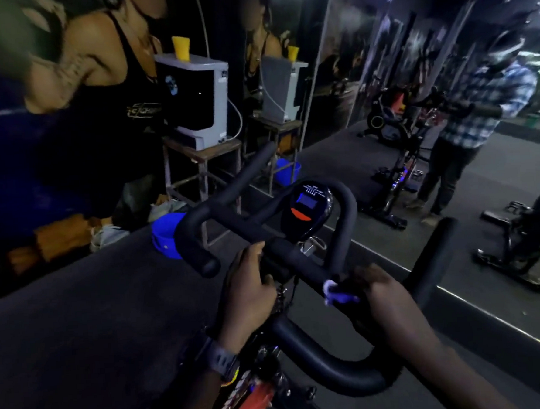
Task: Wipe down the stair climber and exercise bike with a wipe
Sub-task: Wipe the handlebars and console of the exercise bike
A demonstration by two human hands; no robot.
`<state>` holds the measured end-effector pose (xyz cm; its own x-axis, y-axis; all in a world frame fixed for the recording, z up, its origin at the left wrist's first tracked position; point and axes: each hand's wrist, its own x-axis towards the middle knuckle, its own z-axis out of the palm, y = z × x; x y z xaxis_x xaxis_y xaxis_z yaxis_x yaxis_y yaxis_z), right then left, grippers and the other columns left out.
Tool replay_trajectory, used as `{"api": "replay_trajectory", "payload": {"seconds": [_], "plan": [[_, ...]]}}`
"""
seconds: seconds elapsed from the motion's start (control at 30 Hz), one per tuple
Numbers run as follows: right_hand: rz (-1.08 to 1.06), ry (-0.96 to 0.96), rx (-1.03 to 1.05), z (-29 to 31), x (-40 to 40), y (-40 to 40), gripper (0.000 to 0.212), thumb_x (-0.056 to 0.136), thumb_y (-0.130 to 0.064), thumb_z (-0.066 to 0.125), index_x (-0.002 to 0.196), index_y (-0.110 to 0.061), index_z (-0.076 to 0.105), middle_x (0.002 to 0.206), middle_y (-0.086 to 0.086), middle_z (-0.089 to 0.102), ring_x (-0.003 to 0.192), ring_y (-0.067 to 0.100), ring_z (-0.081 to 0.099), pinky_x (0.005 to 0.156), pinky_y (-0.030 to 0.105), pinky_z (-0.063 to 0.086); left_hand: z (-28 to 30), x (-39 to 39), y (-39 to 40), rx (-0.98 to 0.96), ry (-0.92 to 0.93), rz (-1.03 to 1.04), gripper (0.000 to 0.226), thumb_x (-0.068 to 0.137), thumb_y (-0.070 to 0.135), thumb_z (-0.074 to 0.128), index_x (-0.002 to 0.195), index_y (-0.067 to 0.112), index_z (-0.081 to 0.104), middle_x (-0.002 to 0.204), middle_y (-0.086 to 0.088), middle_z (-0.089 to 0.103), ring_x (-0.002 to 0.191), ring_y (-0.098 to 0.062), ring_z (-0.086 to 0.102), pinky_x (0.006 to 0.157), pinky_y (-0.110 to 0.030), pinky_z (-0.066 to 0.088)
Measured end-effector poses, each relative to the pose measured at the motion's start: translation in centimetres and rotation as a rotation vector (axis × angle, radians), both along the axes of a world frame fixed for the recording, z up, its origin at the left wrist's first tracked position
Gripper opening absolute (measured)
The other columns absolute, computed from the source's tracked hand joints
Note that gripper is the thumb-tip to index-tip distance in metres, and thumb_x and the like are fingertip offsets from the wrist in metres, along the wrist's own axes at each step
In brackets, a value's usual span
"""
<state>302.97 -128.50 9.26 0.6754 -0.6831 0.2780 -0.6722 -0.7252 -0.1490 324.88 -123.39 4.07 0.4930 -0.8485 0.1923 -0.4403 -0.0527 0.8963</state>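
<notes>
Dim gym, bike (296, 250) handlebars in front of the person. Left hand (248, 288) grips the crossbar just left of the stem, fingers (254, 248) curled over the bar. Right hand (384, 292) presses a small white wipe (339, 293) against the bar right of the stem, fingers wrapped round wipe and bar together. Only a scrap of wipe shows, bunched at the thumb side. Risks, as judgement: the wad is so small it could slip out of the grip on a curve and drop to the floor; bare skin may rub the bar in place of the wipe, leaving patches unwiped; a stroke toward the middle could snag the knob under the console (306, 206) or smear its screen. Poor light makes missed spots hard to catch. Stair climber not identifiable here.
</notes>
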Motion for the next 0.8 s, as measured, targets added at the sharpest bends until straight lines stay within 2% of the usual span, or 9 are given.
{"api": "replay_trajectory", "payload": {"seconds": [0.1, 0.17, 0.23, 0.37, 0.5, 0.63, 0.67, 0.73, 0.8], "plan": [[0.050, -0.060, -0.092, -0.7, 5.1, -1.4, 0.018, 0.078, -0.027, 0.075, 0.095, -0.023, 0.071, 0.090, -0.001, 0.061, 0.088, 0.020, 0.057, 0.061, 0.033, 0.052, -1.0, 1.0, 0.5, 0.089, 0.030, 0.005, 0.055, 0.081, 0.007, 0.054, 0.135, 0.015, 0.052, 0.129, -0.004, 0.063, 0.119, -0.025, 0.060, 0.102, -0.046, 0.049], [0.064, -0.092, -0.159, -0.4, 9.4, -2.2, 0.016, 0.084, -0.035, 0.071, 0.088, -0.019, 0.071, 0.085, -0.002, 0.057, 0.086, 0.020, 0.053, 0.055, 0.032, 0.050, -1.2, 1.4, 0.8, 0.110, 0.057, 0.006, 0.059, 0.076, 0.016, 0.047, 0.135, 0.011, 0.053, 0.121, -0.005, 0.069, 0.116, -0.024, 0.065, 0.100, -0.046, 0.051], [0.023, -0.087, -0.136, 0.0, 11.0, -3.2, 0.025, 0.091, -0.045, 0.062, 0.088, -0.022, 0.070, 0.085, -0.005, 0.052, 0.086, 0.019, 0.054, 0.058, 0.033, 0.050, -1.0, 1.8, 1.0, 0.126, 0.099, -0.009, 0.055, 0.081, 0.012, 0.049, 0.136, 0.010, 0.053, 0.119, -0.004, 0.071, 0.115, -0.021, 0.066, 0.101, -0.045, 0.050], [0.092, -0.046, -0.002, 0.0, 7.3, -1.8, 0.016, 0.088, -0.032, 0.055, 0.100, -0.035, 0.066, 0.098, -0.008, 0.058, 0.097, 0.016, 0.059, 0.069, 0.035, 0.052, -1.4, 2.3, 1.3, 0.121, 0.139, -0.019, 0.046, 0.092, 0.001, 0.048, 0.136, 0.013, 0.055, 0.122, -0.001, 0.071, 0.115, -0.017, 0.065, 0.103, -0.041, 0.049], [0.079, -0.014, -0.186, 0.4, 10.4, -2.3, 0.027, 0.082, -0.034, 0.050, 0.095, -0.023, 0.072, 0.087, 0.000, 0.057, 0.083, 0.023, 0.060, 0.054, 0.032, 0.051, -1.6, 2.4, 1.4, 0.117, 0.167, -0.035, 0.041, 0.094, 0.002, 0.049, 0.133, 0.012, 0.058, 0.121, -0.001, 0.071, 0.115, -0.018, 0.065, 0.104, -0.038, 0.048], [0.142, 0.038, -0.270, -1.0, 12.2, -2.5, 0.018, 0.072, -0.025, 0.078, 0.084, -0.014, 0.070, 0.084, 0.000, 0.056, 0.078, 0.021, 0.054, 0.044, 0.030, 0.047, -1.4, 2.8, 1.1, 0.115, 0.209, -0.015, 0.044, 0.087, 0.016, 0.050, 0.130, 0.016, 0.060, 0.116, 0.001, 0.072, 0.114, -0.021, 0.065, 0.105, -0.044, 0.047], [0.209, 0.074, -0.281, -1.6, 11.1, -2.4, 0.012, 0.078, -0.023, 0.072, 0.087, -0.015, 0.070, 0.087, 0.000, 0.057, 0.080, 0.021, 0.053, 0.045, 0.031, 0.049, -1.2, 2.8, 1.2, 0.116, 0.227, -0.027, 0.042, 0.089, 0.017, 0.050, 0.130, 0.016, 0.060, 0.117, 0.001, 0.072, 0.114, -0.019, 0.065, 0.105, -0.043, 0.047], [0.285, 0.151, -0.261, -1.8, 9.5, -1.9, 0.020, 0.089, -0.024, 0.053, 0.098, -0.018, 0.070, 0.096, 0.000, 0.060, 0.086, 0.023, 0.058, 0.053, 0.034, 0.054, -1.3, 3.1, 1.4, 0.102, 0.251, -0.038, 0.037, 0.095, 0.010, 0.051, 0.130, 0.014, 0.060, 0.118, 0.000, 0.072, 0.115, -0.017, 0.064, 0.107, -0.042, 0.046], [0.208, 0.210, -0.222, -0.9, 10.5, -1.6, 0.021, 0.089, -0.021, 0.055, 0.105, -0.017, 0.068, 0.108, 0.005, 0.061, 0.093, 0.028, 0.063, 0.065, 0.037, 0.056, -1.5, 3.2, 1.3, 0.076, 0.287, -0.023, 0.036, 0.094, 0.019, 0.050, 0.127, 0.016, 0.062, 0.118, -0.002, 0.072, 0.116, -0.018, 0.064, 0.106, -0.043, 0.046]]}}
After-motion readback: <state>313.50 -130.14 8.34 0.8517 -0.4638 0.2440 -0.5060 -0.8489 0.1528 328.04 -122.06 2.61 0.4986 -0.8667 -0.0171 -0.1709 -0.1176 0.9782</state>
